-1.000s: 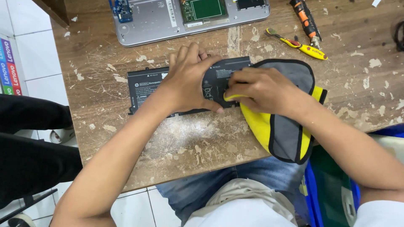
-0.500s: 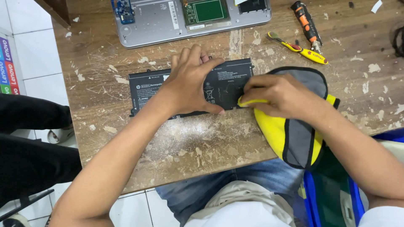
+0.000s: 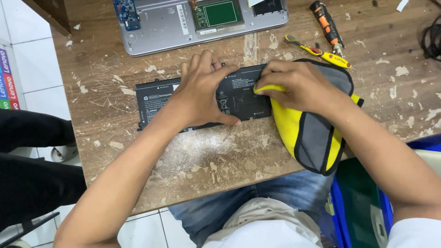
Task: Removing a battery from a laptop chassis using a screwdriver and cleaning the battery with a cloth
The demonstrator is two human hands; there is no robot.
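The left hand (image 3: 202, 89) is covering the middle of the flat black battery pack (image 3: 156, 98), and the right hand (image 3: 296, 85) is hiding its right end along with part of the yellow and grey cloth (image 3: 312, 138). The top edge is cutting off the opened silver laptop base (image 3: 161, 27); the right edge is clipping a black cable (image 3: 432, 39).

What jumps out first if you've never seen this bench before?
The two hands at the centre: the left hand presses flat on a long black battery pack, while the right hand rubs a yellow and grey cloth against its end. Behind them lies an opened silver laptop base on the scarred wooden table.
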